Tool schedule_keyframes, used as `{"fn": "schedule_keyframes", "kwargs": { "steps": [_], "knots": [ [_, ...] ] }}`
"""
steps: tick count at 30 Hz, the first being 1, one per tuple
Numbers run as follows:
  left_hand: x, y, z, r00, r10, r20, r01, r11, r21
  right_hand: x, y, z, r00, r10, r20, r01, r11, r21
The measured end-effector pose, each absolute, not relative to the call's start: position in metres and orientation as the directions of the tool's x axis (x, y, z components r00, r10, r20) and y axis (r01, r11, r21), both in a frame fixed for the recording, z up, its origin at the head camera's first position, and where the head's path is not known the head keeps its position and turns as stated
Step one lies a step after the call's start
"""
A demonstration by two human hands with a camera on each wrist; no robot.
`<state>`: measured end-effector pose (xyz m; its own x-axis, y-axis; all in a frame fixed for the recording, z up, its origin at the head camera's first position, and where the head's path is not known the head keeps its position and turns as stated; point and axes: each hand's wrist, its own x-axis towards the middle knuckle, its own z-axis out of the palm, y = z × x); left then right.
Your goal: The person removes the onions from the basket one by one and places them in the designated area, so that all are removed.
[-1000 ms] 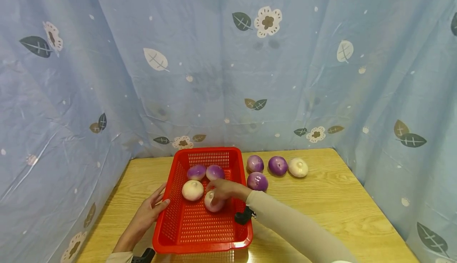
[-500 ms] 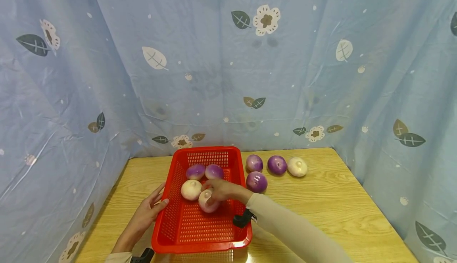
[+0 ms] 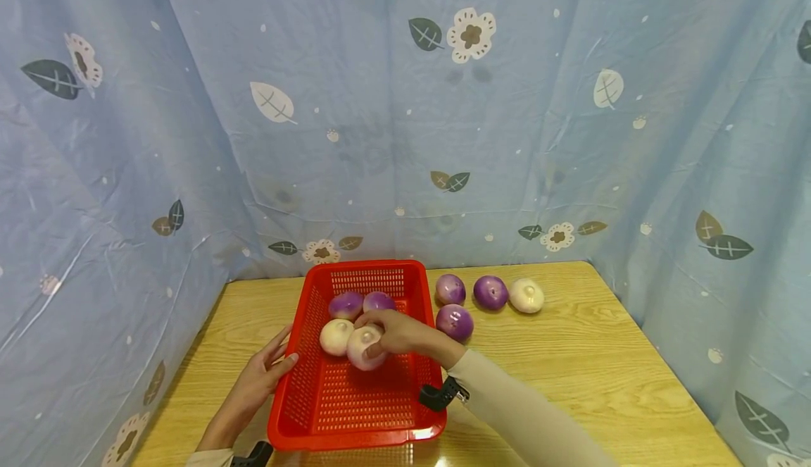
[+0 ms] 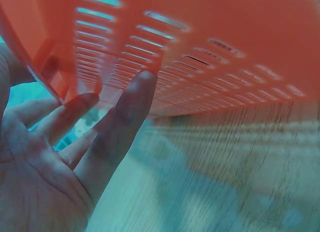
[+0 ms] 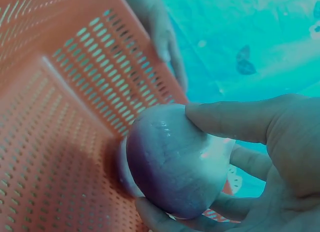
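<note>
Right hand (image 3: 396,332) pinches a turnip (image 3: 362,351) inside the basket (image 3: 355,441); white turnip (image 3: 334,338) just left of grip. Left hand (image 3: 262,371), fingers spread, touches basket.

From my end I see a light blue curtain (image 3: 355,192) across the back and down both sides, creased and loosely folded. Prints: white flowers (image 3: 471,35), leaves in white, brown and dark green, small pale paw marks (image 3: 332,136). Below, a light wood-grain tabletop (image 3: 564,361), glare (image 3: 441,461) near the bottom of my head view. Both wrist views tint the cloth turquoise.
</note>
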<state>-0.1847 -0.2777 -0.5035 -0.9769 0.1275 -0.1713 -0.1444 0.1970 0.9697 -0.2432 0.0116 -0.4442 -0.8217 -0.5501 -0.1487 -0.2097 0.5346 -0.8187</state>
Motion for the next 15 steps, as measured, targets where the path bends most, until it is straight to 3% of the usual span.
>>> {"fn": "schedule_keyframes", "kwargs": {
  "steps": [15],
  "knots": [
    [-0.186, -0.28, -0.507, -0.978, 0.105, -0.178, -0.154, 0.208, 0.966, -0.238, 0.037, -0.428, -0.838, -0.541, -0.076, -0.225, 0.468, -0.854]
  ]
}}
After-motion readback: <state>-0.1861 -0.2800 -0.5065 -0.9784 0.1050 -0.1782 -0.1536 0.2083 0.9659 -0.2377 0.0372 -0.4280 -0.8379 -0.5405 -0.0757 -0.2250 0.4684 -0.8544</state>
